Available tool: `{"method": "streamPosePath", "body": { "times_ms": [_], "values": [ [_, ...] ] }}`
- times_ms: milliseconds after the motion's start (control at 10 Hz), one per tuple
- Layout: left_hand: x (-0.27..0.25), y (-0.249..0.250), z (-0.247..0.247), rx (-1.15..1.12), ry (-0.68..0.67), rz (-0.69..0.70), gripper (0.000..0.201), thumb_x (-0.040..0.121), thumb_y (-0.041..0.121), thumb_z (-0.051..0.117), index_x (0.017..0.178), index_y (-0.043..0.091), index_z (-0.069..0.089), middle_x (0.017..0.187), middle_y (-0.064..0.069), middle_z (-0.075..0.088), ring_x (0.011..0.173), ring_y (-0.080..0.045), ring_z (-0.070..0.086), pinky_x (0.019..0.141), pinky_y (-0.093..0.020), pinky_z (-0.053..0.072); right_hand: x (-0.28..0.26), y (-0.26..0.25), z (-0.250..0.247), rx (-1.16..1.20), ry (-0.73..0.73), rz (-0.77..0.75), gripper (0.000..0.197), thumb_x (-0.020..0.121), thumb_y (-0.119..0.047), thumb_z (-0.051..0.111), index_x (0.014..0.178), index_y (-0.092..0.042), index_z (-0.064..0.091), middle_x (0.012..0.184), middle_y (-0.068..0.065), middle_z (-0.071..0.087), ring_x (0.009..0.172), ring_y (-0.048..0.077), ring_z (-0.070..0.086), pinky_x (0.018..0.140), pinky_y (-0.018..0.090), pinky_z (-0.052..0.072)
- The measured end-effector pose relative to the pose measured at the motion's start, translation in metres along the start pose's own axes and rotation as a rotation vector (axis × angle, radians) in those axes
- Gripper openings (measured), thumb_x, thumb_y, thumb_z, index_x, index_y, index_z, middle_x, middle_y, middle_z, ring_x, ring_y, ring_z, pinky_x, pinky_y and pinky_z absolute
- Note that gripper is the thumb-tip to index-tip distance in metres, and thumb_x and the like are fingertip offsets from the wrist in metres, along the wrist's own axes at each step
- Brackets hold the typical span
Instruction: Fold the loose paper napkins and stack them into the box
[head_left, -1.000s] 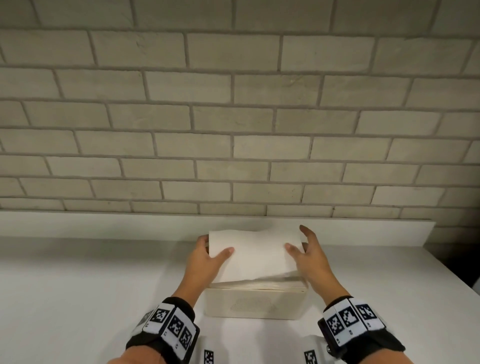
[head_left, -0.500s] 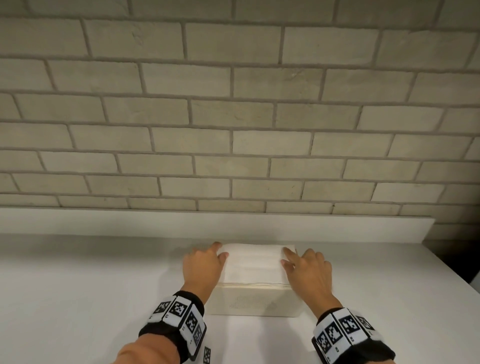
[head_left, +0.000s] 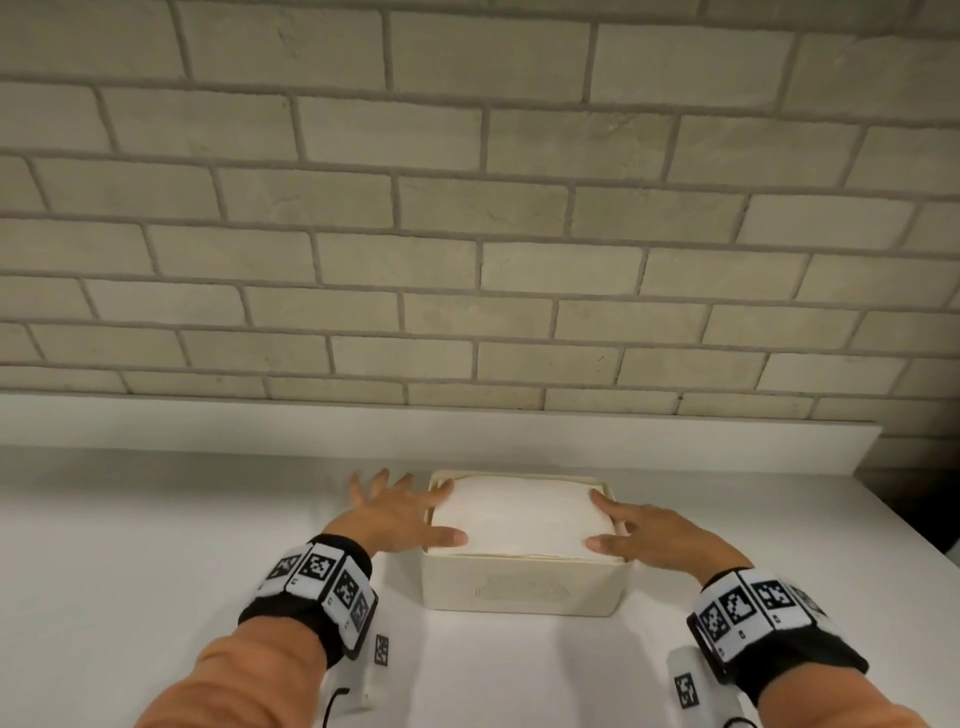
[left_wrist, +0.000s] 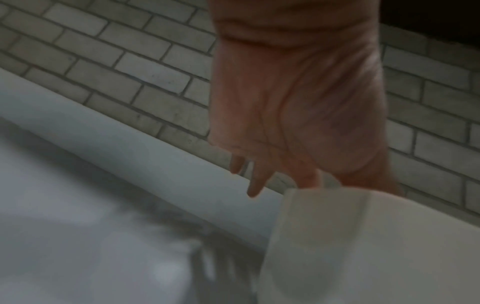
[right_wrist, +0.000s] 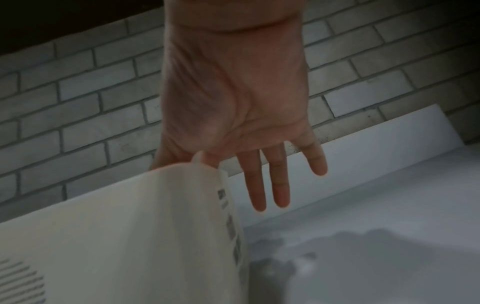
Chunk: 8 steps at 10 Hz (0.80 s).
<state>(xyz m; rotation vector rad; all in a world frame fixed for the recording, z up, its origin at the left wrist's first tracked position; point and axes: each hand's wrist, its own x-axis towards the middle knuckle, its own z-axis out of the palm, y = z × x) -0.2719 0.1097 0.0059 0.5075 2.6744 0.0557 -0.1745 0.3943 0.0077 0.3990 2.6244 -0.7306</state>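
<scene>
A cream box (head_left: 522, 587) stands on the white counter, filled to its rim with a stack of folded white napkins (head_left: 519, 517). My left hand (head_left: 402, 512) lies flat at the box's left side, thumb and forefinger touching the stack's left edge, the other fingers spread over the counter. My right hand (head_left: 636, 530) mirrors it on the right, thumb and forefinger on the stack's right edge. In the left wrist view the left hand (left_wrist: 293, 115) hangs over the box (left_wrist: 369, 246) corner. The right wrist view shows the right hand (right_wrist: 233, 98) with straight fingers (right_wrist: 279, 181) beside the box (right_wrist: 124, 236) wall.
A raised white ledge (head_left: 415, 431) runs along the back of the counter under a pale brick wall (head_left: 467, 208). The counter's right edge (head_left: 930, 561) drops off to a dark gap. Bare counter (head_left: 156, 545) lies left and in front of the box.
A second ago both hands held a folded napkin above the box. They lowered it onto the stack, pressed it flat, and now rest open at the stack's two sides.
</scene>
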Motion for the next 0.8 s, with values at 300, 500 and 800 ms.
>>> {"method": "streamPosePath", "body": {
  "times_ms": [300, 500, 800],
  "values": [
    [-0.004, 0.009, -0.016, 0.078, -0.037, 0.032, 0.086, 0.078, 0.063, 0.058, 0.148, 0.043, 0.011, 0.151, -0.011, 0.032, 0.144, -0.033, 0.008, 0.114, -0.057, -0.01, -0.001, -0.013, -0.008, -0.197, -0.041, 0.064, 0.085, 0.082, -0.053, 0.062, 0.148, -0.041, 0.011, 0.151, 0.005, 0.031, 0.137, 0.021, 0.034, 0.111, 0.034, 0.029],
    [-0.003, -0.001, -0.008, 0.034, 0.029, 0.05, 0.094, 0.076, 0.069, 0.054, 0.15, 0.035, 0.007, 0.151, -0.006, 0.035, 0.145, -0.034, 0.013, 0.114, -0.061, -0.007, -0.009, -0.011, -0.003, -0.1, 0.059, 0.082, 0.084, 0.078, -0.054, 0.066, 0.146, -0.041, 0.02, 0.146, 0.008, 0.041, 0.123, 0.024, 0.048, 0.109, 0.035, 0.033],
    [-0.036, -0.028, 0.009, -0.278, 0.117, 0.067, 0.076, 0.086, 0.053, 0.057, 0.147, 0.018, 0.029, 0.153, -0.005, 0.033, 0.141, -0.024, 0.03, 0.116, -0.038, 0.026, -0.076, -0.003, 0.021, 0.065, 0.307, 0.055, 0.047, 0.091, -0.032, 0.058, 0.136, -0.026, 0.048, 0.113, -0.001, 0.066, 0.088, 0.011, 0.059, 0.074, 0.015, 0.041]
  ]
}}
